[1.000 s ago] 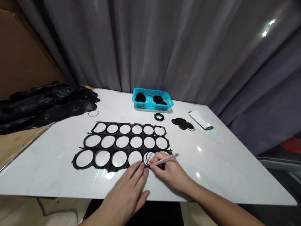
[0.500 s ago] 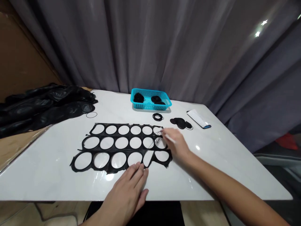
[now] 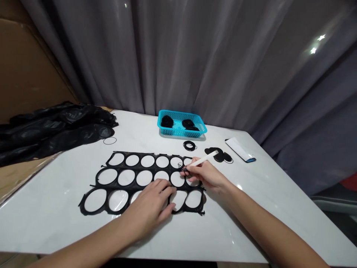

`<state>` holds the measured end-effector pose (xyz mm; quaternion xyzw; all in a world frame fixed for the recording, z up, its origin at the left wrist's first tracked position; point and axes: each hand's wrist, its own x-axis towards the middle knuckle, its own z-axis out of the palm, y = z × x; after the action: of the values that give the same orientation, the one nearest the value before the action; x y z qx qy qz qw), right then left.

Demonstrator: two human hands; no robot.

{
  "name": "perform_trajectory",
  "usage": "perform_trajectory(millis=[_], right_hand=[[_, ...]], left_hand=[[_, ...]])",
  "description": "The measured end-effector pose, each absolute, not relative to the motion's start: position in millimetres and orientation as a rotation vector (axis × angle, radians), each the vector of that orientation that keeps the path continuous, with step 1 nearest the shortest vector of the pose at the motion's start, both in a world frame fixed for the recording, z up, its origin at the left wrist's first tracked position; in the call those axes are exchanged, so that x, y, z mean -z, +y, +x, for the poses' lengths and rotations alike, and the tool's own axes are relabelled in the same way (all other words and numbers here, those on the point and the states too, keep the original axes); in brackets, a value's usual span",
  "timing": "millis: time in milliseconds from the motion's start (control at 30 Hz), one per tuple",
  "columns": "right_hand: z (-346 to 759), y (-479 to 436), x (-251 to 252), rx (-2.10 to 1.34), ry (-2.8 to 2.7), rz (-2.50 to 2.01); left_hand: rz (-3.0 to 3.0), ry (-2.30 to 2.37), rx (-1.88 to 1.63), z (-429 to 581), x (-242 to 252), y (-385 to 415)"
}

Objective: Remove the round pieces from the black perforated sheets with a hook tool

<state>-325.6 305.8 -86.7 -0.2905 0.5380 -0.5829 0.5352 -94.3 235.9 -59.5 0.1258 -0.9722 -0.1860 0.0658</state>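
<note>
A black rubber-like sheet (image 3: 140,186) with rows of round holes lies on the white table. My left hand (image 3: 152,199) rests palm down across its lower middle, fingers stretched out and covering some holes. Over the sheet's right end, my right hand (image 3: 208,175) is closed around a slim white pen-like tool (image 3: 204,158), its handle pointing up and to the right. Thin black loops (image 3: 180,166) show at the right fingertips; whether they are held or only touched I cannot tell. The tool's tip is hidden by the fingers.
Behind the sheet stands a blue basket (image 3: 182,133) with black pieces inside. Black rings (image 3: 189,145), black discs (image 3: 218,155) and a white packet (image 3: 240,149) lie to its front and right. More black sheets (image 3: 61,126) are heaped at left on cardboard, near a thin loop (image 3: 109,140).
My left hand has moved up from the sheet's lower edge onto its middle. The right hand has shifted slightly down, and the white tool shows more clearly. The camera view has tilted a little.
</note>
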Motion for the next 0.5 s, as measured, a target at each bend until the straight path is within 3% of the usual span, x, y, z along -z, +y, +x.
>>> perform_trajectory(millis=[167,500], right_hand=[[-324.4,311.4,93.4,1.303,1.076,-0.666],[-299.3,319.9,95.5,1.168,1.559,-1.230]], left_hand=[[0.324,-2.974,0.451,-99.4,68.8,228.4],[0.199,-2.914,0.020,-83.6,98.8,232.7]])
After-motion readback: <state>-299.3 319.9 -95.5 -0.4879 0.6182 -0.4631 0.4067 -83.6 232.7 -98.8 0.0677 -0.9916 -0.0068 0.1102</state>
